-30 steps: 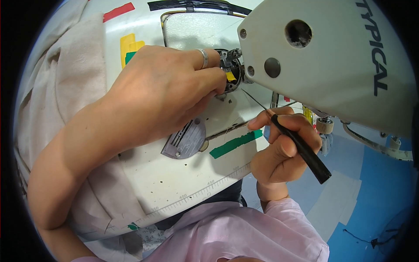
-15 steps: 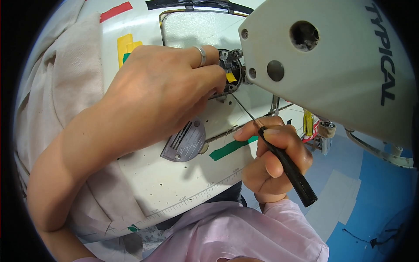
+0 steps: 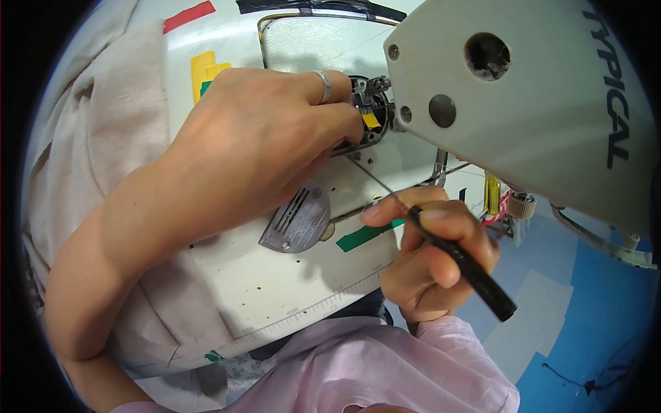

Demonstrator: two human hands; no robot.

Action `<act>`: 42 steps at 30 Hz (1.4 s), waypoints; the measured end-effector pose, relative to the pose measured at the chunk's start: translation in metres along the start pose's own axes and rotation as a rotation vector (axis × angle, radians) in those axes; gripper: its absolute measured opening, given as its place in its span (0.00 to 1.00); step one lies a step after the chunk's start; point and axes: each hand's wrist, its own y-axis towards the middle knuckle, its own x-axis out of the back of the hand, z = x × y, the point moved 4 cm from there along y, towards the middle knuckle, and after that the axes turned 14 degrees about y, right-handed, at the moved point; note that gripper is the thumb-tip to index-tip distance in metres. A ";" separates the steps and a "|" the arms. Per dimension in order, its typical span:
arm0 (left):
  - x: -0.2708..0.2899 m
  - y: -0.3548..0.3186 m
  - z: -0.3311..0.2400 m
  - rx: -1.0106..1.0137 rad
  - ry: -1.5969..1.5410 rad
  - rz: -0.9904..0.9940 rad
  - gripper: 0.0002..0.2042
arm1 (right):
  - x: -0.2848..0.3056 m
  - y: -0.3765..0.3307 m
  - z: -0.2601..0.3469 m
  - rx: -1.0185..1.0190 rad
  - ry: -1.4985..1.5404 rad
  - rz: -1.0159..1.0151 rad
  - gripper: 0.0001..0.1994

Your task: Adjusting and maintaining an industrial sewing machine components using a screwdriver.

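My right hand [image 3: 441, 251] is wrapped round the black handle of a thin-shafted screwdriver [image 3: 463, 263]. Its slim metal shaft points up and left, ending close below my left fingers. My left hand [image 3: 265, 127], a ring on one finger, reaches over the sewing machine bed to the uncovered opening [image 3: 375, 131] under the presser foot [image 3: 372, 87]. Those fingers are bent together, their tips down at the opening and hidden, so what they pinch does not show. A metal needle plate [image 3: 301, 219] lies loose on the bed below my left wrist.
The white sewing machine head [image 3: 530, 89] overhangs the upper right. Beige fabric [image 3: 127, 131] drapes along the left side. Green tape [image 3: 368, 236] and a printed ruler [image 3: 313, 304] mark the table near its front edge. A yellow-handled tool [image 3: 491, 194] stands at right.
The screwdriver tip has shifted left along the opening's near edge, and its handle end has swung slightly right. My left hand stays at the opening. The whole view has drifted a little.
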 end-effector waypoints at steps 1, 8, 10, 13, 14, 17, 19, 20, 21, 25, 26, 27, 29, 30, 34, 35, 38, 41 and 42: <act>0.000 0.000 0.000 0.000 -0.008 0.001 0.13 | 0.002 -0.003 0.000 -0.002 -0.016 -0.027 0.25; -0.002 -0.002 -0.005 0.006 0.016 0.009 0.15 | 0.001 -0.003 0.000 0.022 0.055 0.106 0.24; -0.001 -0.003 -0.006 -0.023 0.013 -0.002 0.14 | 0.001 -0.007 -0.003 0.078 0.060 0.002 0.24; 0.000 -0.004 -0.008 -0.032 0.028 0.007 0.12 | 0.012 -0.023 -0.007 0.107 0.203 -0.288 0.24; 0.002 -0.005 -0.009 -0.032 0.032 0.009 0.12 | 0.012 -0.027 -0.008 0.097 0.196 -0.304 0.24; 0.002 -0.010 -0.010 0.002 0.076 0.024 0.09 | 0.008 -0.032 -0.012 0.059 0.205 -0.225 0.24; 0.005 -0.010 -0.010 0.008 0.116 -0.023 0.08 | 0.005 -0.030 -0.009 0.038 0.278 -0.170 0.24; 0.005 -0.010 -0.009 0.008 0.122 -0.019 0.08 | 0.004 -0.029 -0.009 0.034 0.270 -0.168 0.24; 0.003 -0.010 -0.006 0.001 0.096 -0.004 0.08 | 0.004 -0.028 -0.010 0.030 0.259 -0.166 0.24; -0.001 -0.010 -0.004 -0.023 0.062 -0.002 0.11 | 0.005 -0.034 -0.015 0.059 0.226 -0.209 0.24; 0.000 -0.010 -0.004 -0.025 0.064 -0.004 0.11 | 0.004 -0.035 -0.017 0.085 0.279 -0.145 0.23; 0.001 -0.010 -0.005 -0.038 0.055 -0.016 0.11 | 0.002 -0.035 -0.018 0.088 0.279 -0.146 0.23; 0.001 -0.011 -0.006 -0.053 0.047 -0.028 0.11 | -0.009 -0.033 -0.017 0.154 0.364 -0.095 0.22; -0.001 -0.012 -0.006 -0.061 0.068 -0.044 0.11 | -0.011 -0.030 -0.018 0.179 0.353 -0.076 0.22; 0.002 -0.011 -0.005 0.027 0.224 -0.103 0.11 | 0.002 -0.021 -0.021 0.225 0.039 -0.055 0.21; 0.002 -0.010 -0.004 0.027 0.224 -0.103 0.11 | 0.003 -0.021 -0.023 0.188 0.051 -0.105 0.22; 0.000 -0.007 -0.002 0.049 0.202 -0.079 0.10 | 0.006 -0.021 -0.028 0.205 0.240 -0.222 0.21; 0.003 -0.009 -0.004 0.029 0.175 -0.102 0.10 | 0.010 -0.018 -0.027 0.180 0.183 -0.193 0.20; 0.004 -0.009 -0.004 0.028 0.173 -0.096 0.10 | 0.011 -0.018 -0.025 0.166 0.169 -0.192 0.20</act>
